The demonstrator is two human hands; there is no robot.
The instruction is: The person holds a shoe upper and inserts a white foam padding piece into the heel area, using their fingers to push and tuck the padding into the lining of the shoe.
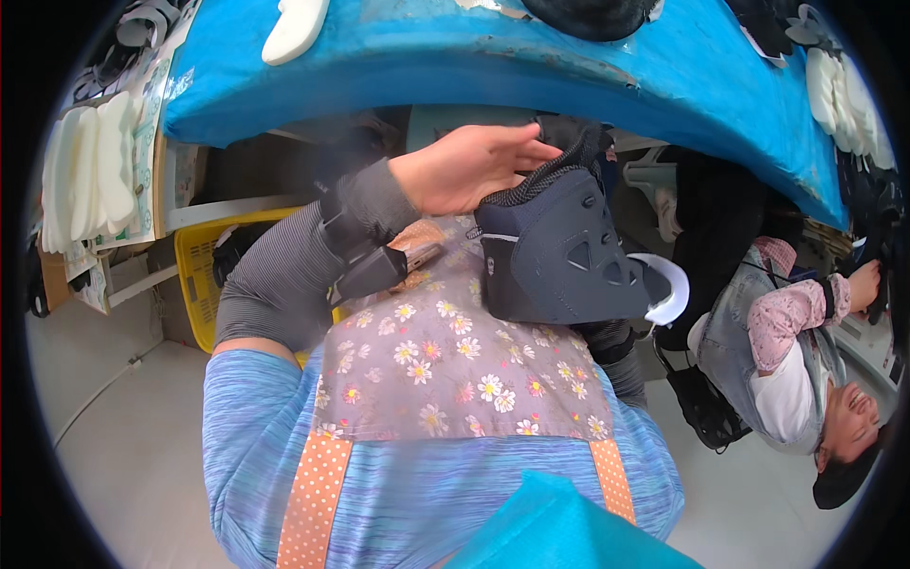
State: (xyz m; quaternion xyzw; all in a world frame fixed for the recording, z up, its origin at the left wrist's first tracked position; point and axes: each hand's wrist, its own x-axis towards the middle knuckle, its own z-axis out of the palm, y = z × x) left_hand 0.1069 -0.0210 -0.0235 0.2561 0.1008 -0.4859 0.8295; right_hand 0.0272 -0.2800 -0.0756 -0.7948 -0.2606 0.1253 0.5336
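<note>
A dark navy shoe upper (pixel 569 251) with eyelets, cut-out shapes and a mesh-lined collar is held up in front of my apron. A white curved piece (pixel 671 292) sticks out from its right end. My left hand (pixel 474 169) is at the collar, its fingers stretched out and reaching to the mesh edge. The lower fingers are partly hidden by the upper. My right forearm (pixel 614 356), in a dark sleeve, goes behind the upper, which hides my right hand. A dark object (pixel 374 275) lies against my apron, below my left wrist.
A blue-covered table (pixel 455 76) curves across the front, with a white shoe-shaped piece (pixel 296 28) and a black round object (pixel 597 11) on it. White foam-like pieces (pixel 90 171) stand at left. Below is a yellow basket (pixel 196 275). Another person (pixel 782 351) works at right.
</note>
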